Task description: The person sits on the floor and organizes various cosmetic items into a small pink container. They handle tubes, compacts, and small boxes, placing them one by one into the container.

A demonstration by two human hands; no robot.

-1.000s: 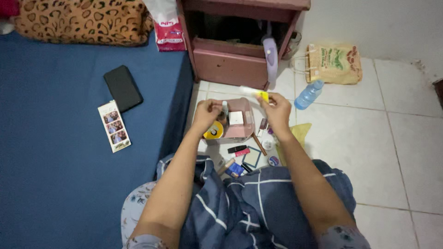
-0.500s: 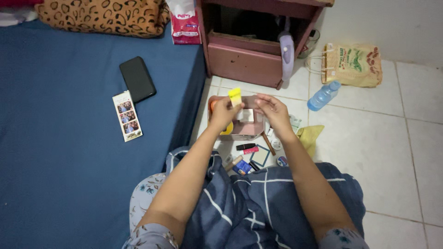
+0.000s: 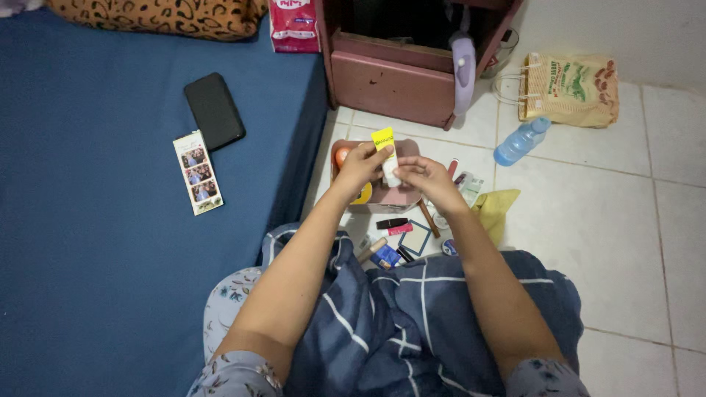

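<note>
My left hand point(image 3: 360, 167) holds a small white tube with a yellow end point(image 3: 385, 149) upright over a pink box point(image 3: 403, 195) on the floor. The fingers of my right hand point(image 3: 425, 179) touch the tube's lower end; whether they grip a cap there I cannot tell. The box holds an orange item point(image 3: 343, 156) and a yellow round item point(image 3: 363, 195). In front of the box lie several small cosmetics, among them a pink stick point(image 3: 400, 229) and a small square mirror point(image 3: 416, 239).
A blue mattress point(image 3: 110, 242) at left carries a black phone point(image 3: 214, 110) and a photo strip point(image 3: 197, 172). A pink cabinet point(image 3: 397, 73), a plastic bottle point(image 3: 521, 141), a woven bag point(image 3: 571, 90) and a yellow cloth point(image 3: 496, 210) stand around on white tiles.
The tube went from my right hand to my left hand and now stands upright. Both hands have come together over the box. The view has shifted slightly.
</note>
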